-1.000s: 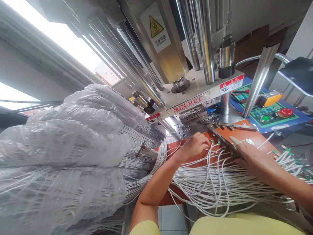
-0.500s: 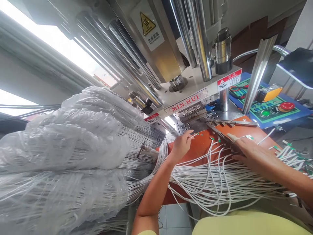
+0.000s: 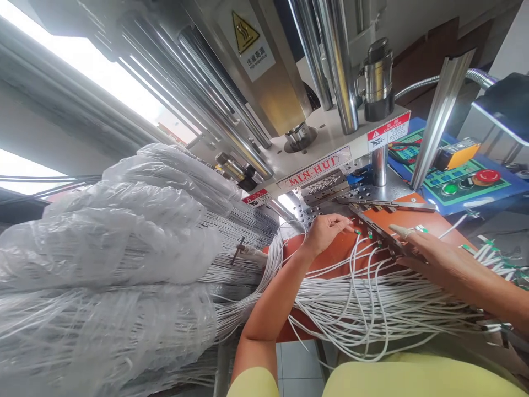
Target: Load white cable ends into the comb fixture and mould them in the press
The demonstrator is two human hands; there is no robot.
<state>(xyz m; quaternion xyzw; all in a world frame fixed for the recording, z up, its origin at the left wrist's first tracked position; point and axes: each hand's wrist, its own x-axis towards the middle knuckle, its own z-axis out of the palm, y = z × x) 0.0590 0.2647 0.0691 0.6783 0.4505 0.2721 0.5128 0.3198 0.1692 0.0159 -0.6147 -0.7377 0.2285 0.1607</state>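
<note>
One metal bar (image 3: 375, 228) in right hand (image 3: 433, 255)

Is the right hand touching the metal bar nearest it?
Touching: the head view shows the right hand with the near end of the metal bar between thumb and fingers.

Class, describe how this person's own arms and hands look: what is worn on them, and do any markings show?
A short, plain pale-yellow sleeve ends above the left elbow; the left forearm and left hand look bare. The right hand wears a pale, sheath-like cover on one digit; the right forearm is bare. No markings are visible.
</note>
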